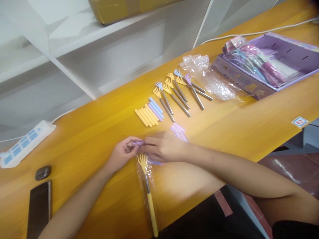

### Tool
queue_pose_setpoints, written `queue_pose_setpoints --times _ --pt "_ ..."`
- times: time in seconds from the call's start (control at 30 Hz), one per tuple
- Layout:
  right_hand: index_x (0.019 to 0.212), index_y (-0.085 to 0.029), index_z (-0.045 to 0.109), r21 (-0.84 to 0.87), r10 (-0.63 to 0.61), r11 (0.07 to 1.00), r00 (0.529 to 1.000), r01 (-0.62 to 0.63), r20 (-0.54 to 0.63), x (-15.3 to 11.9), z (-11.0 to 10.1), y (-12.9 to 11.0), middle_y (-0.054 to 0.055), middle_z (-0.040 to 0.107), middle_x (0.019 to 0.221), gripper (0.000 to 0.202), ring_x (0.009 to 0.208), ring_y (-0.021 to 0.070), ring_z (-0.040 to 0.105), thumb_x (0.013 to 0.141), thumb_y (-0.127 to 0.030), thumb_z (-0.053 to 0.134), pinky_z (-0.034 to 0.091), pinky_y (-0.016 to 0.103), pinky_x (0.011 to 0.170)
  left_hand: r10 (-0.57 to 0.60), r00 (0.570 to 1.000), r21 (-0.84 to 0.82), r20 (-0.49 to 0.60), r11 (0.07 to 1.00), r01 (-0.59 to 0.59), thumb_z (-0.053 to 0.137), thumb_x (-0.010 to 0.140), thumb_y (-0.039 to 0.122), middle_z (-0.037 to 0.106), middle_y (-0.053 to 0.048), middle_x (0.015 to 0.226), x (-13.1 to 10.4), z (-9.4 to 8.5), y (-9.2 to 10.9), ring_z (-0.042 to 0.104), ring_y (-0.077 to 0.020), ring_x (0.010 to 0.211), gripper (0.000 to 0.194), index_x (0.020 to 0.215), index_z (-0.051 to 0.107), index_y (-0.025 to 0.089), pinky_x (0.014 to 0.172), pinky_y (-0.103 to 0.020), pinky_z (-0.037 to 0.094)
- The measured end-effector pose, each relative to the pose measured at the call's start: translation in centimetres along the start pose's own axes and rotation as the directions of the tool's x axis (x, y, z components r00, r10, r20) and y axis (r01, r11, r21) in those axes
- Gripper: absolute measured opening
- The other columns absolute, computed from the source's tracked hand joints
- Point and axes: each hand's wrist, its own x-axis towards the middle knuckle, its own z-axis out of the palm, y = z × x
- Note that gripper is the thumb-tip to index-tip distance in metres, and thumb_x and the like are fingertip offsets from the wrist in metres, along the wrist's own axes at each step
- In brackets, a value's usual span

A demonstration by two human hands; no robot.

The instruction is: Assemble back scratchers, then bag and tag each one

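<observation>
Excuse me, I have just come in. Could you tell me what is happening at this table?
A person's left hand pinches a small purple card, with the right hand close against it. Just below, a yellow back scratcher lies in clear plastic. Beyond the hands lie loose coloured handles and metal-stemmed scratcher heads without handles. A purple box holds packaged items.

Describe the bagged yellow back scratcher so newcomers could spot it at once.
On the table, find the left hand and right hand. Just below them in the picture lies the scratcher. Unlike the bare-shafted scratchers beyond, it has a yellow handle and clear bag.
</observation>
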Motion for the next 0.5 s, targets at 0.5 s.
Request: queue_pose_setpoints --times 0.5 --pt "0.099 -0.016 0.072 -0.018 0.030 0.999 0.998 -0.031 -0.052 0.26 -0.52 -0.45 0.003 0.068 0.085 0.027 0.070 0.0128 0.057 0.106 -0.028 0.049 0.040 0.029 0.066 -0.031 0.999 -0.039 -0.017 0.999 0.030 0.078 0.088 0.036 0.080 -0.009 0.105 0.15 0.03 0.09 0.075 -0.0193 0.091 0.033 0.113 0.069 0.016 0.085 -0.029 0.059"
